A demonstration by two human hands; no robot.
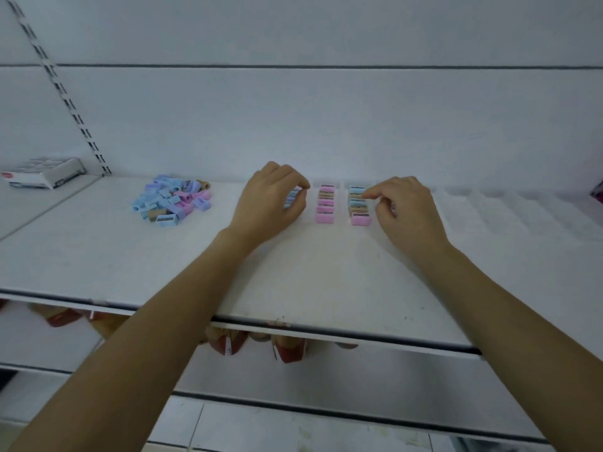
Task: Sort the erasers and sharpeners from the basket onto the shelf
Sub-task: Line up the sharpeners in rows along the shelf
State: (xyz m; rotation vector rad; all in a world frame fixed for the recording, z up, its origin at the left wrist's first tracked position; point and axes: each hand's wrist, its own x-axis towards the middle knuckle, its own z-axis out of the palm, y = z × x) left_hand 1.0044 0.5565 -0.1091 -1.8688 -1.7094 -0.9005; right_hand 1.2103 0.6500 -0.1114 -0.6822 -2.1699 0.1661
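On the white shelf, left hand pinched a small blue plastic sharpener. Right hand, fingers curled, touched the blue, tan and pink sharpener row; grip undeterminable. Pink-and-tan row lay between hands; loose sharpener pile well left.

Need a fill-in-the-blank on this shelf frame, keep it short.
The loose pile of sharpeners lies to the ____ of the left hand.
Between the left hand and the right hand, ____ rows stand in full view.
The nearest sharpener in the middle row of three is ____.
The left hand pinches at a partly hidden row coloured ____.
Missing: left; two; pink; blue.
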